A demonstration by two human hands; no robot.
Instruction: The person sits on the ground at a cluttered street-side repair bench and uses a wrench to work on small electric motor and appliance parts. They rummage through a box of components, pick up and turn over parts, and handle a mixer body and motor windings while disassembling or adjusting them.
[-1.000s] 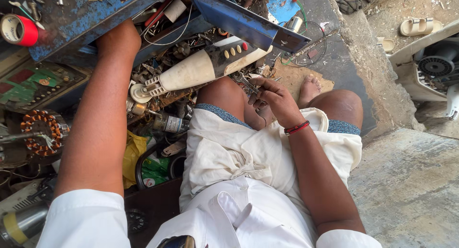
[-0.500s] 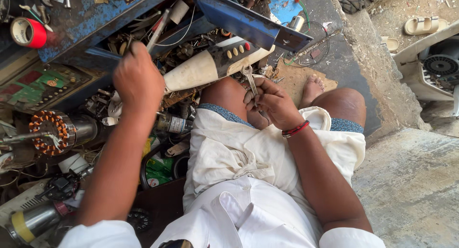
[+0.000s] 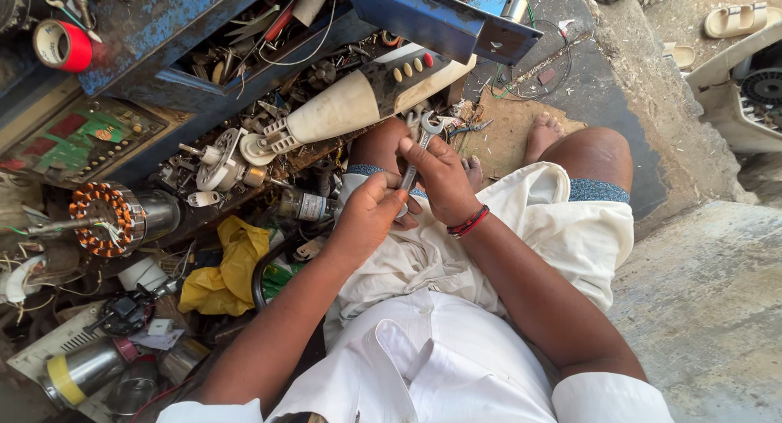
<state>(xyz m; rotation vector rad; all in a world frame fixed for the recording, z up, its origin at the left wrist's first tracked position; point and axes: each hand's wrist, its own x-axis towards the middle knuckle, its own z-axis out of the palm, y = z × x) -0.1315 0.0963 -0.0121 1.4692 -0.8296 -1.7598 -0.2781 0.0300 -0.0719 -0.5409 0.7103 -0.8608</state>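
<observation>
A slim steel spanner, dull grey with an open forked jaw at its top end, stands nearly upright over the seated person's lap, just in front of the knees. The right hand is wrapped around the upper part of its shaft, fingers curled tight, a red and black thread band round that wrist. The left hand closes on the lower end of the same tool, knuckles bunched, so both hands grip it and touch each other. Below them lies creased off-white cloth over the thighs, with a blue patterned hem showing at the knee. Just beyond the spanner's head rests a long cream plastic appliance body with a dark panel of round buttons, lying tilted across a heap of screws, wires and small metal parts. Above it hangs the chipped blue metal toolbox, its trays opened out. To the left sit a motor stator with copper windings, a green circuit board, a roll of red tape and a crumpled yellow cloth. The ground on the right is rough grey concrete, dusty and cracked, with a pale sandal farther off.
</observation>
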